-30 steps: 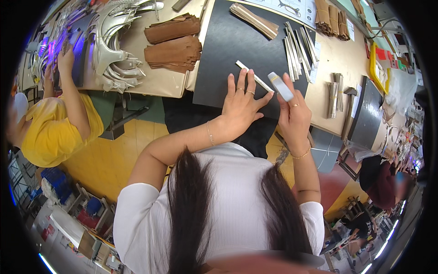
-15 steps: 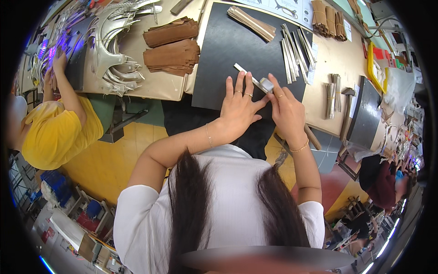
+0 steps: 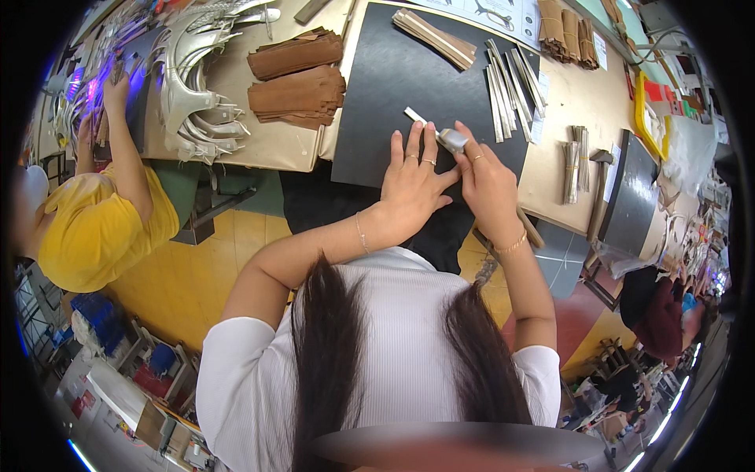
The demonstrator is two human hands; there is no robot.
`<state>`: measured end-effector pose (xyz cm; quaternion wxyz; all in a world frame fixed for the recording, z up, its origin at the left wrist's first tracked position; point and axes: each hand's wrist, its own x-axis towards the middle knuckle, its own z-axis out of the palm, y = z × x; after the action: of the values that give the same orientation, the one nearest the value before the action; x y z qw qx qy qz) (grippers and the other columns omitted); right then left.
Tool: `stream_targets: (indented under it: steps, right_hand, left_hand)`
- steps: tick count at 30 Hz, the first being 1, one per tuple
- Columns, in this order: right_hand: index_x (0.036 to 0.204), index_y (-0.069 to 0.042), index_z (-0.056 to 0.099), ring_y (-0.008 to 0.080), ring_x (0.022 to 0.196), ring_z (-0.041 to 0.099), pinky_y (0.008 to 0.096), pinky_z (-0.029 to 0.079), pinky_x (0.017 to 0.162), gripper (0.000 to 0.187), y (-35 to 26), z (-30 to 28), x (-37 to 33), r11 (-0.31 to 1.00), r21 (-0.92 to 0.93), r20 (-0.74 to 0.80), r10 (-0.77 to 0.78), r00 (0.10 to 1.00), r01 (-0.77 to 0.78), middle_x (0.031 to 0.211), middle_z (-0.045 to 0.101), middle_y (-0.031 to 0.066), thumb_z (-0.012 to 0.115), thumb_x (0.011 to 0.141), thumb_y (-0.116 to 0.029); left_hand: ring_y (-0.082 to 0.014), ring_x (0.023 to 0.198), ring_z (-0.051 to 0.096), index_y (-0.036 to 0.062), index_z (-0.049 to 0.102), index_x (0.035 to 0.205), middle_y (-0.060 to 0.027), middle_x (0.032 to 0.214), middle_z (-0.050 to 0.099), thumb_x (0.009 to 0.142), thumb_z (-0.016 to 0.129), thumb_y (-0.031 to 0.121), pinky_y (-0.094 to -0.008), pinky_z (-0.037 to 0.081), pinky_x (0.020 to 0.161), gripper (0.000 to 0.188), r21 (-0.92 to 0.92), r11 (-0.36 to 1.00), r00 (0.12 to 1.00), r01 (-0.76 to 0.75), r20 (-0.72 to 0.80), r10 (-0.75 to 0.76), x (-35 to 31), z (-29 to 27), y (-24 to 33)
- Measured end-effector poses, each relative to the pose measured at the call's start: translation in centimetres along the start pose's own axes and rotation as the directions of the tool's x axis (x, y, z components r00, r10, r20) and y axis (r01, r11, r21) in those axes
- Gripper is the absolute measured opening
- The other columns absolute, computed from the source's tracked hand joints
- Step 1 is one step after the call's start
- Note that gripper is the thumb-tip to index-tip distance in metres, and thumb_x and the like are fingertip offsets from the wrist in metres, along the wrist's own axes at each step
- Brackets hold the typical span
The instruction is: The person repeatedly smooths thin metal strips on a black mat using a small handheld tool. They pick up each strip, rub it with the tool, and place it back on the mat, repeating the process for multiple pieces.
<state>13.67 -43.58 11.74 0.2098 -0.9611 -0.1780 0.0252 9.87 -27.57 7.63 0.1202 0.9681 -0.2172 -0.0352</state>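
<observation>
A pale strip (image 3: 412, 114) lies under fingertips (image 3: 430, 128) of the spread left hand (image 3: 410, 185) — right hand (image 3: 489, 185) pinching a block (image 3: 453, 140) over it.

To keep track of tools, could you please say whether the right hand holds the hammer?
No, the right hand holds a pale object, and the hammer lies on the table.

left hand (image 3: 409, 187) spread palm down, right hand (image 3: 489, 186) curled, left forearm (image 3: 314, 244) angled inward
</observation>
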Motion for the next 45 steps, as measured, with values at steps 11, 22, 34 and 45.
stream_targets:
  steps: [11, 22, 34, 45]
  right_hand:
    - [0.145, -0.013, 0.058, 0.0254, 0.063, 0.059, 0.0378, 0.049, 0.06, 0.052, 0.9, -2.2, -3.2, 0.975, 0.215, -0.284, 0.015, 0.959, 0.048, 0.08, 0.061, 0.0089, 0.068, 0.095, -0.005]
    - [0.149, -0.016, 0.053, 0.0264, 0.063, 0.06, 0.0392, 0.049, 0.058, 0.056, 1.8, -2.0, -4.2, 0.998, -0.014, -0.046, 0.057, 0.997, -0.058, 0.079, 0.058, 0.0085, 0.067, 0.096, -0.008]
    - [0.146, -0.017, 0.056, 0.0281, 0.062, 0.06, 0.0406, 0.05, 0.058, 0.053, 1.1, -2.6, -3.6, 0.995, 0.1, -0.151, -0.012, 0.989, 0.027, 0.079, 0.057, 0.0087, 0.066, 0.095, -0.009]
    - [0.146, -0.02, 0.056, 0.0277, 0.062, 0.062, 0.0403, 0.05, 0.057, 0.052, 1.0, -2.3, -3.3, 1.0, 0.028, -0.125, -0.001, 0.992, 0.004, 0.08, 0.059, 0.0078, 0.067, 0.096, -0.013]
  left_hand:
    - [-0.0429, 0.15, 0.025, 0.0344, 0.048, 0.15, -0.0297, 0.158, 0.032, 0.08, 0.078, 0.054, -0.0673, 0.026, 0.11, 0.078, -0.039, 0.998, 0.997, -0.041, -0.073, 0.038, -0.5, 0.4, -0.8]
    - [-0.0382, 0.148, 0.031, 0.0269, 0.051, 0.148, -0.0257, 0.157, 0.037, 0.08, 0.08, 0.05, -0.0663, 0.028, 0.107, 0.077, 0.011, 1.0, 0.999, -0.029, 0.018, 0.029, 0.0, -1.3, -0.9]
    - [-0.037, 0.149, 0.033, 0.0269, 0.052, 0.147, -0.0238, 0.157, 0.039, 0.078, 0.082, 0.047, -0.0673, 0.026, 0.109, 0.078, 0.028, 0.999, 1.0, -0.015, 0.025, 0.014, 0.1, -1.7, -0.8]
    - [-0.0369, 0.15, 0.031, 0.0269, 0.05, 0.149, -0.0239, 0.157, 0.038, 0.079, 0.081, 0.045, -0.0687, 0.025, 0.11, 0.078, 0.023, 1.0, 0.997, -0.009, 0.072, 0.007, 0.1, -2.0, -0.8]
